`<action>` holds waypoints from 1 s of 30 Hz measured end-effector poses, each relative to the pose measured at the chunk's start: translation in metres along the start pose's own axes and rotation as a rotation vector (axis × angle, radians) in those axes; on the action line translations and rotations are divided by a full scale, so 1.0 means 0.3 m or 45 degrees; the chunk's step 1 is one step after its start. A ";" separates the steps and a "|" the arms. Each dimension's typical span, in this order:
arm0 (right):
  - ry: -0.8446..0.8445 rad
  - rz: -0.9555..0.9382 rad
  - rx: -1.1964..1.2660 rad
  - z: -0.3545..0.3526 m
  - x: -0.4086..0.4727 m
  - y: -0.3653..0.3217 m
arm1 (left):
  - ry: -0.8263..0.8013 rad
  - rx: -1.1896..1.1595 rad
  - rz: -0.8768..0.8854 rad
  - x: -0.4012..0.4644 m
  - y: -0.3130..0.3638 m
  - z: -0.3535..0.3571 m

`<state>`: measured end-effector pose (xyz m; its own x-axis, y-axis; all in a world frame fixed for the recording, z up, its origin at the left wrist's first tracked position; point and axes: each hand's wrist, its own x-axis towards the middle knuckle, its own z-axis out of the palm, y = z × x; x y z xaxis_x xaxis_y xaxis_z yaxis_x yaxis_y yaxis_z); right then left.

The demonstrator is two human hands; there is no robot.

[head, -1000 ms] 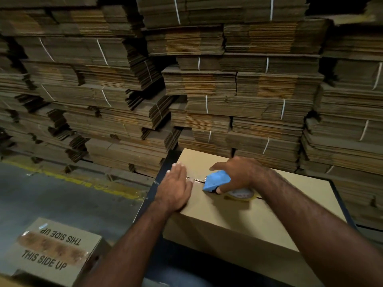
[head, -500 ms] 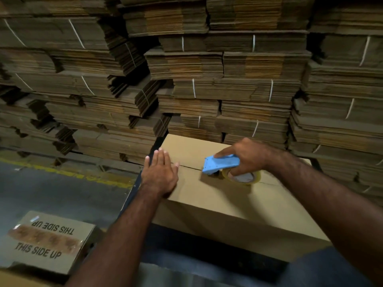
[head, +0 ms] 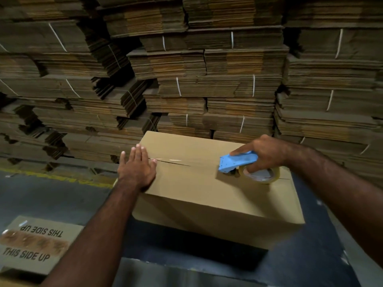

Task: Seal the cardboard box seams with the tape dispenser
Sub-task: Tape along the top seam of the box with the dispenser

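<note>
1. The box (head: 207,195) sits on a dark table (head: 310,255), in front of stacked flat cardboard (head: 207,79).
2. Left hand (head: 137,169): fingers extended, palm flat on the box top at its left end, over the seam (head: 178,162).
3. Right hand (head: 263,155): fingers clenched around the blue dispenser (head: 236,162), which rests on the seam toward the right end.
4. Tape roll (head: 261,175): touching the box top.

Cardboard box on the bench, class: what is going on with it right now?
A person is taping the cardboard box shut. The left hand lies flat on the lid at the seam's left end. The right hand grips a blue tape dispenser against the seam near the right end. Shiny tape shows near the left hand. Bundled flat cartons are stacked behind.
</note>
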<state>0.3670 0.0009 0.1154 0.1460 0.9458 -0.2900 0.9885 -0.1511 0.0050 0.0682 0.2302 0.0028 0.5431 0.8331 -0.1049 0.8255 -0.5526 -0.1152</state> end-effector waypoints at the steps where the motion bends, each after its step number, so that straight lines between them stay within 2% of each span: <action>1: -0.011 0.005 -0.001 0.006 -0.012 0.017 | 0.002 0.009 -0.007 0.000 0.001 0.001; 7: -0.004 -0.022 -0.020 0.020 -0.019 0.047 | -0.031 -0.113 -0.093 0.014 0.028 -0.018; 13: -0.073 0.073 -0.102 0.035 0.030 -0.008 | 0.026 -0.030 -0.143 0.004 0.080 0.013; 15: -0.069 0.091 -0.125 0.025 0.026 -0.023 | 0.011 -0.085 -0.084 -0.017 0.103 0.013; 19: -0.058 0.109 -0.100 0.027 0.009 -0.026 | -0.041 -0.180 0.216 -0.081 0.198 0.032; 25: -0.047 0.141 -0.137 0.035 0.008 -0.048 | -0.032 -0.168 0.066 -0.005 0.174 0.000; 30: -0.057 0.172 -0.128 0.033 0.001 -0.058 | -0.067 -0.157 0.145 -0.040 0.234 -0.003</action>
<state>0.3493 0.0011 0.1058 0.2785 0.9046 -0.3227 0.9592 -0.2446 0.1419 0.1197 0.1815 -0.0031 0.6280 0.7610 -0.1625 0.7734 -0.6335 0.0222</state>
